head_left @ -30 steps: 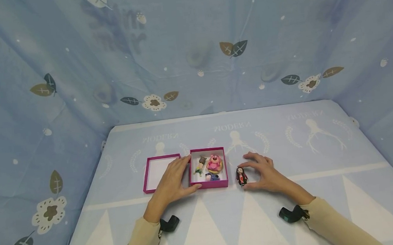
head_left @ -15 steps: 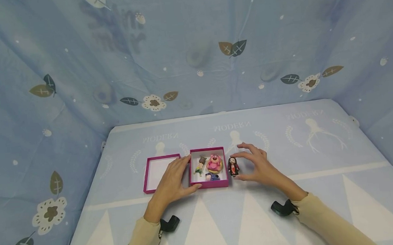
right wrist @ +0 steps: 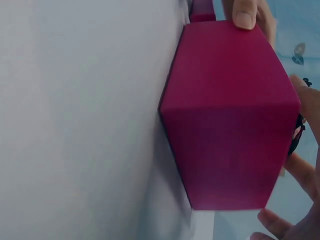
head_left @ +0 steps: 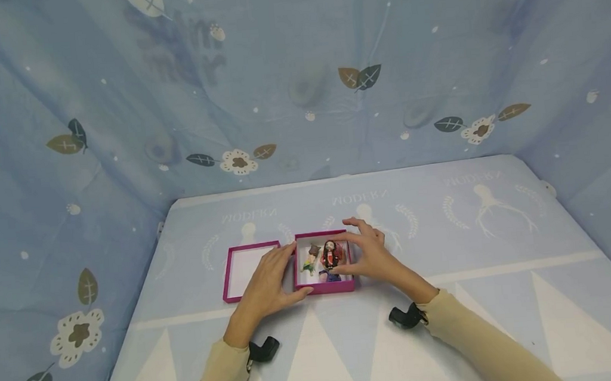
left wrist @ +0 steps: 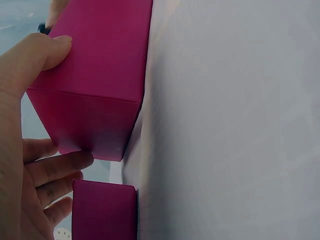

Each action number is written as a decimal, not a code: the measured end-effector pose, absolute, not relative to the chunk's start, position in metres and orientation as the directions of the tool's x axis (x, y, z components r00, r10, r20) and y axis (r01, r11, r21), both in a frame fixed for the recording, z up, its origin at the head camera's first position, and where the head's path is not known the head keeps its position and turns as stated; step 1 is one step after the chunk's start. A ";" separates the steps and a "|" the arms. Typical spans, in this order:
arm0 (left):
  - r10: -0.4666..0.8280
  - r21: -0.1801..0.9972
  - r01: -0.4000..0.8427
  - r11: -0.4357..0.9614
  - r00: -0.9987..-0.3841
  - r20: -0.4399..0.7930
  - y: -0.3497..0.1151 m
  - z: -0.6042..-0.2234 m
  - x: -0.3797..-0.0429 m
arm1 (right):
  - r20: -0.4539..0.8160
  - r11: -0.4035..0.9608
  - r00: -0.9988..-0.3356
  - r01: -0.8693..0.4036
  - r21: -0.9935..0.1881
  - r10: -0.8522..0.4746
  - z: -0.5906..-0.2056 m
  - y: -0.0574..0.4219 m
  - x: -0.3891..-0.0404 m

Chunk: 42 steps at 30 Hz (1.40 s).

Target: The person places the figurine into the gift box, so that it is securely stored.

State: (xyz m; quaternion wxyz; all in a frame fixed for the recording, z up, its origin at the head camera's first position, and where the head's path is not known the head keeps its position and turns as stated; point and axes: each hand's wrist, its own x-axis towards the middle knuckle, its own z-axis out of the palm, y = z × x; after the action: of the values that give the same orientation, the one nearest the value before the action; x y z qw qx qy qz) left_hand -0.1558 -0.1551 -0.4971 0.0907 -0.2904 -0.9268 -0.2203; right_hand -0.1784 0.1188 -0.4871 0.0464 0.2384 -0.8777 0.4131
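Observation:
My right hand (head_left: 371, 255) pinches a small long-haired doll figurine (head_left: 330, 254), black and red, between thumb and fingers. The figurine is over the right part of an open magenta box (head_left: 325, 287), and only a sliver of it shows past the box edge in the right wrist view. Inside the box lie a figurine in green and yellow (head_left: 309, 261) and a blue-and-pink one (head_left: 329, 276); the pink bear is mostly hidden. My left hand (head_left: 266, 280) holds the box's left side, its thumb (left wrist: 57, 52) on the front wall and fingers along the side.
A magenta-rimmed lid (head_left: 227, 277) lies inside-up to the left of the box, partly behind my left hand. Both stand on a patterned cloth-covered table (head_left: 497, 301). A blue curtain (head_left: 294, 48) with leaves and flowers rises behind and at both sides.
My right hand has moved left and up with the doll figurine, from the table right of the box to above the box. My left hand has stayed at the box.

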 end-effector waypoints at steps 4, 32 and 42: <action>0.494 0.358 0.569 0.740 -0.822 0.285 -0.156 -0.498 -0.155 | 0.269 0.564 -0.898 -0.429 -0.705 -0.347 -0.488 0.102 -0.181; 0.490 0.349 0.564 0.748 -0.825 0.282 -0.155 -0.498 -0.154 | 0.170 0.772 -0.930 -0.365 -0.520 -0.326 -0.483 0.069 -0.175; 0.492 0.342 0.569 0.748 -0.821 0.290 -0.154 -0.499 -0.155 | 0.173 0.805 -0.913 -0.408 -0.431 -0.370 -0.480 0.068 -0.176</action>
State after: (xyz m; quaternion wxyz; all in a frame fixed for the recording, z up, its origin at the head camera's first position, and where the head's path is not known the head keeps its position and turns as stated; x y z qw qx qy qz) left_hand -0.1553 -0.1545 -0.4991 0.0910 -0.2848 -0.9305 -0.2116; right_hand -0.1757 0.0681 -0.4798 0.0402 0.2050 -0.9491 0.2355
